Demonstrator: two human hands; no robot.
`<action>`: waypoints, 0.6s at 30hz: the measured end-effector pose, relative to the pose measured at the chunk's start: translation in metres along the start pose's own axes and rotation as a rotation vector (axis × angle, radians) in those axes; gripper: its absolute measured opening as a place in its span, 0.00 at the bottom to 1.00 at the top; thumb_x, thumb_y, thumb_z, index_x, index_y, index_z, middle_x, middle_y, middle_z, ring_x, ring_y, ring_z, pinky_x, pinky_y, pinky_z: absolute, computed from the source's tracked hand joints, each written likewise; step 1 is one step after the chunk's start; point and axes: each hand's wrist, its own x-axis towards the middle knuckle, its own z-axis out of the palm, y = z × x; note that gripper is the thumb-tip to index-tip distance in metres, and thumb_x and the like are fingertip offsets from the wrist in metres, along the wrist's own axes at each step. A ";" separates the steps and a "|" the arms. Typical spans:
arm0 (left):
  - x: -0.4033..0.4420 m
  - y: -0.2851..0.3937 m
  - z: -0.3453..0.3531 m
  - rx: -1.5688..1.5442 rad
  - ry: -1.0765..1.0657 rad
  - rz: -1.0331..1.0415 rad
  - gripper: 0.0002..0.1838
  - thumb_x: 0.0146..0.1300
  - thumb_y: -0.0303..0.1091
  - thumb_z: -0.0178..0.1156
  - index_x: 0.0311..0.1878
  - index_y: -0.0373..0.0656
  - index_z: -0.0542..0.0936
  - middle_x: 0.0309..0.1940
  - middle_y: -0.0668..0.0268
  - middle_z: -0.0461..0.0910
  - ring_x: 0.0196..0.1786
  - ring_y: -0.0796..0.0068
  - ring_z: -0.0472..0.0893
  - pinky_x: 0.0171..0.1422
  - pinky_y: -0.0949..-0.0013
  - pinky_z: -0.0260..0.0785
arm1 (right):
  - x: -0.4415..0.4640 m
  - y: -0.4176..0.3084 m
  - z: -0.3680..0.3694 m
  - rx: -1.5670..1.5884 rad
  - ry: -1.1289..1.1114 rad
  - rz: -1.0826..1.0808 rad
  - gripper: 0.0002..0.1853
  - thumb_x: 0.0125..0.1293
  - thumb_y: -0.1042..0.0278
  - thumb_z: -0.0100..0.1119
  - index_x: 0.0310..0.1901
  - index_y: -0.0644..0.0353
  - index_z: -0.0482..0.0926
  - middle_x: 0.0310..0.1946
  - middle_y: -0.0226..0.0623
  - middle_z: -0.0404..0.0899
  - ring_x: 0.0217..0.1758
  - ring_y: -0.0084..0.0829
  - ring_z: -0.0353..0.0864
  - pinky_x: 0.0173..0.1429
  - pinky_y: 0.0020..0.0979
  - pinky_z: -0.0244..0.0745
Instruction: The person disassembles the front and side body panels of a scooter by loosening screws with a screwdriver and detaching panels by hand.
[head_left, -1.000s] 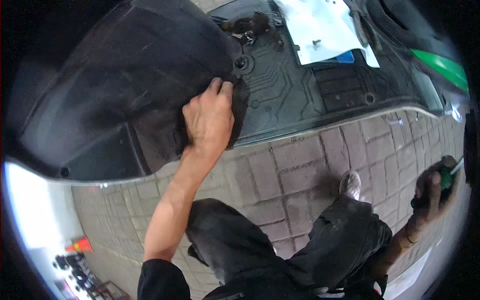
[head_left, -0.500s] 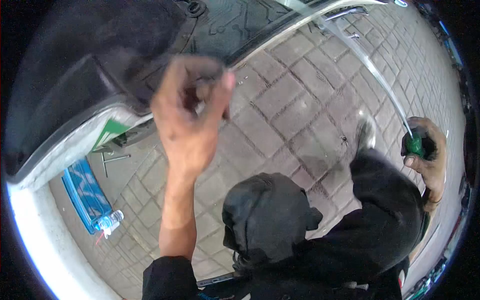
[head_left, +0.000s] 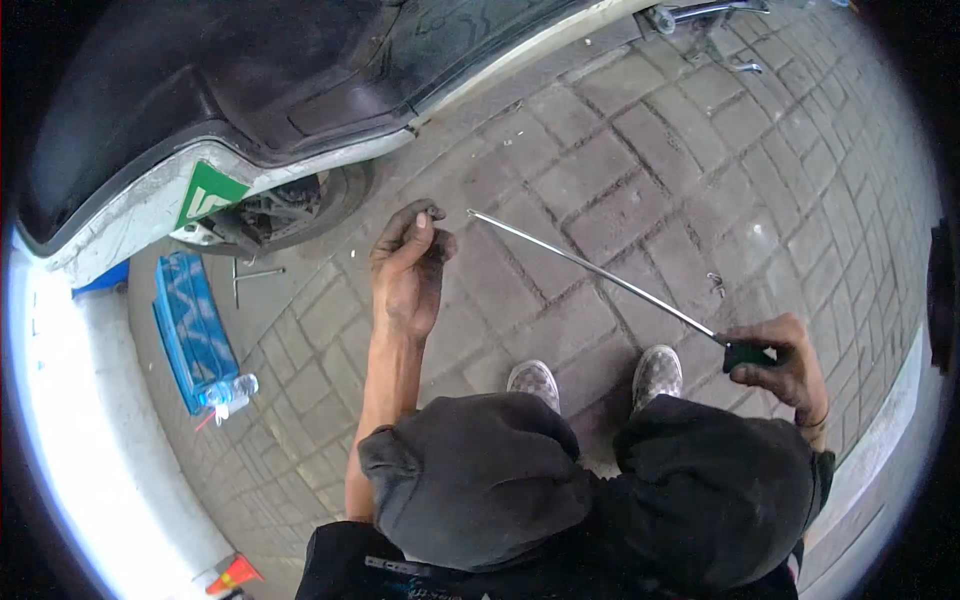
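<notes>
My right hand (head_left: 785, 368) is wrapped round the dark green handle of a long screwdriver (head_left: 600, 272). Its thin metal shaft points up and left, the tip a short way right of my left fingers. My left hand (head_left: 410, 262) is raised palm up, with thumb and fingertips pinched together; something small and dark may be between them, too small to make out. Above it is the lower edge of a scooter's white and black body (head_left: 330, 165), which neither hand touches.
A wheel (head_left: 335, 205) shows under the body. On the brick paving lie a T-shaped wrench (head_left: 237, 283), a blue tray-like object (head_left: 190, 325) and a plastic bottle (head_left: 230, 390). A metal stand (head_left: 700, 12) is at the top, an orange cone (head_left: 235, 573) at the lower left.
My left hand has left the scooter's black panel and turned palm up. The screwdriver has swung from pointing up to pointing left towards it. The view has shifted down, showing both shoes.
</notes>
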 end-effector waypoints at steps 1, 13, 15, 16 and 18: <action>0.000 -0.001 0.003 -0.037 -0.011 -0.003 0.09 0.72 0.31 0.60 0.51 0.39 0.82 0.42 0.65 0.83 0.41 0.73 0.79 0.50 0.68 0.71 | -0.001 0.017 0.010 0.103 0.029 -0.005 0.24 0.46 0.68 0.80 0.48 0.63 0.87 0.30 0.38 0.87 0.32 0.25 0.86 0.38 0.29 0.77; -0.008 -0.010 0.025 0.031 -0.092 0.008 0.09 0.72 0.27 0.58 0.51 0.34 0.80 0.45 0.58 0.83 0.53 0.54 0.84 0.58 0.59 0.80 | 0.017 0.061 0.022 0.237 -0.049 -0.120 0.23 0.50 0.67 0.78 0.50 0.63 0.87 0.27 0.39 0.86 0.27 0.22 0.81 0.33 0.27 0.72; -0.010 -0.009 0.032 0.043 -0.077 0.007 0.09 0.72 0.27 0.58 0.50 0.33 0.80 0.44 0.57 0.83 0.52 0.54 0.85 0.57 0.60 0.80 | 0.017 0.065 0.020 0.228 -0.061 -0.114 0.23 0.50 0.67 0.78 0.49 0.63 0.87 0.27 0.39 0.86 0.26 0.22 0.81 0.32 0.27 0.72; -0.012 -0.008 0.035 0.051 -0.078 0.009 0.09 0.71 0.26 0.58 0.49 0.32 0.80 0.43 0.56 0.83 0.52 0.55 0.85 0.56 0.60 0.81 | 0.017 0.068 0.020 0.219 -0.041 -0.166 0.23 0.50 0.67 0.78 0.49 0.63 0.87 0.27 0.39 0.85 0.26 0.23 0.81 0.32 0.27 0.72; -0.012 -0.008 0.038 0.059 -0.076 0.010 0.08 0.71 0.25 0.58 0.48 0.32 0.81 0.43 0.56 0.83 0.51 0.56 0.85 0.55 0.60 0.81 | 0.016 0.071 0.020 0.212 -0.022 -0.216 0.22 0.50 0.67 0.78 0.49 0.62 0.87 0.27 0.39 0.85 0.26 0.24 0.82 0.31 0.28 0.72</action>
